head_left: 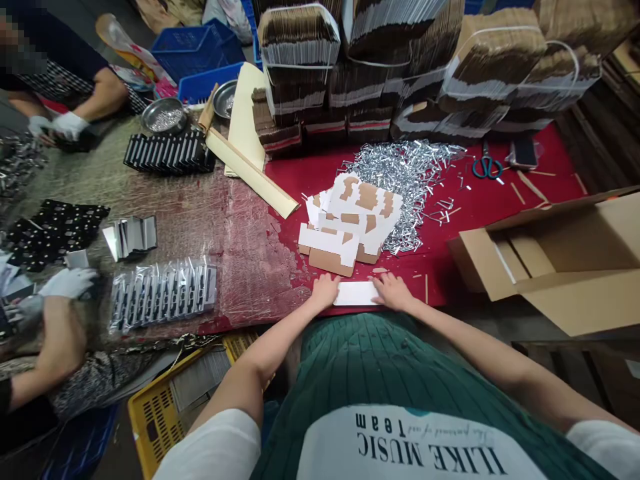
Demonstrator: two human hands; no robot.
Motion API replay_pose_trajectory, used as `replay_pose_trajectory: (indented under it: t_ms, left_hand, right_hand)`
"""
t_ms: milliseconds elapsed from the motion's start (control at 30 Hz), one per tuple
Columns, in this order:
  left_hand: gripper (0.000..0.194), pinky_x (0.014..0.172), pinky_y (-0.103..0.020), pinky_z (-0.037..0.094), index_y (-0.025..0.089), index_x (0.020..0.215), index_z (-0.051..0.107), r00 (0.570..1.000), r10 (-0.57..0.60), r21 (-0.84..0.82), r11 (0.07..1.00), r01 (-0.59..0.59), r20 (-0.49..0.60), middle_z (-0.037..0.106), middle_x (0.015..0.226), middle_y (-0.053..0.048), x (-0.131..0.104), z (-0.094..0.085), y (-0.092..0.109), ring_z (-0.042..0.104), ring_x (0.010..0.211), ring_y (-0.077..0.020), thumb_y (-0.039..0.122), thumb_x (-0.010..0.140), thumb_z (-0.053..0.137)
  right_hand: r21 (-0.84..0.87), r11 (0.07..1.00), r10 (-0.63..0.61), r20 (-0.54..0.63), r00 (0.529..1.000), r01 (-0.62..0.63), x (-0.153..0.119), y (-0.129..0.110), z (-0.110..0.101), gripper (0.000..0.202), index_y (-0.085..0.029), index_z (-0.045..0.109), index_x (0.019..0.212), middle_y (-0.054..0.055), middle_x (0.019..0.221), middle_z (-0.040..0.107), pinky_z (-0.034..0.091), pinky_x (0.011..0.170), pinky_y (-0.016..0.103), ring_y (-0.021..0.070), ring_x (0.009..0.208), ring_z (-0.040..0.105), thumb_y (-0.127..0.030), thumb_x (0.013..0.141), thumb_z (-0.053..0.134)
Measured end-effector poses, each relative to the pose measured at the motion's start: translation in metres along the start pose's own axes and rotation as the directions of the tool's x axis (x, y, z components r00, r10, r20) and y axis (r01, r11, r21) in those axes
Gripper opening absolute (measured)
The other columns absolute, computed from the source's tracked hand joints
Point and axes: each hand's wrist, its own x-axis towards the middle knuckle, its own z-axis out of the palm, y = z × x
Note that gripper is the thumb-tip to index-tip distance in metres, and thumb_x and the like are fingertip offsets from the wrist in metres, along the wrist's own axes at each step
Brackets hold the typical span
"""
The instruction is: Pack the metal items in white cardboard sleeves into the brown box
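A small white carton (357,293) lies flat at the front edge of the red-covered table, just before my apron. My left hand (326,291) grips its left end, and my right hand (393,291) has hold of the right end, its fingers partly over the top. Just beyond the carton is a loose stack of flat die-cut box blanks (330,250), white on one face and brown on the other. Behind these blanks spreads a heap of small bent metal pieces (415,177).
Bundled cardboard blanks (300,40) are piled along the back. An open cardboard box (565,280) stands at the right, with scissors (487,167) behind it. Bagged parts (163,297) lie at the left, where two gloved co-workers sit. A yellow crate (155,413) stands below the table.
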Motion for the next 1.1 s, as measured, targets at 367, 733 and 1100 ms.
replay_pose_trajectory:
  t_ms: [367, 733, 1100]
  left_hand:
    - [0.073, 0.092, -0.045, 0.033, 0.019, 0.139, 0.035, 0.948, 0.319, 0.446, 0.849, -0.284, -0.005, 0.049, 0.117, -0.019, -0.01, 0.036, -0.004, 0.044, 0.107, -0.0314, 0.053, 0.078, 0.056]
    - [0.071, 0.094, -0.047, 0.033, 0.022, 0.141, 0.032, 0.955, 0.295, 0.335, 0.901, -0.277, -0.004, 0.048, 0.125, -0.02, -0.02, 0.044, -0.003, 0.046, 0.11, -0.0324, 0.054, 0.08, 0.052]
    - [0.073, 0.092, -0.051, 0.036, 0.023, 0.141, 0.03, 0.973, 0.231, 0.319, 0.924, -0.212, -0.022, 0.04, 0.133, -0.02, -0.018, 0.05, -0.002, 0.044, 0.114, -0.0326, 0.023, 0.076, 0.061]
  right_hand:
    - [-0.57, 0.769, -0.308, 0.065, 0.949, 0.289, -0.007, 0.006, 0.016, 0.07, -0.008, 0.036, 0.136, 0.022, 0.126, 0.048, 0.033, 0.093, 0.045, 0.0324, 0.111, 0.043, -0.052, 0.083, 0.05]
    - [-0.499, 0.78, -0.355, 0.146, 0.924, 0.378, -0.005, 0.02, 0.012, 0.071, -0.008, 0.035, 0.136, 0.022, 0.124, 0.049, 0.034, 0.092, 0.045, 0.0332, 0.11, 0.042, -0.055, 0.084, 0.047]
    - [-0.548, 0.791, -0.274, 0.08, 0.958, 0.272, -0.001, -0.039, 0.026, 0.065, -0.006, 0.043, 0.13, 0.023, 0.123, 0.051, 0.026, 0.099, 0.05, 0.0341, 0.112, 0.044, -0.023, 0.07, 0.061]
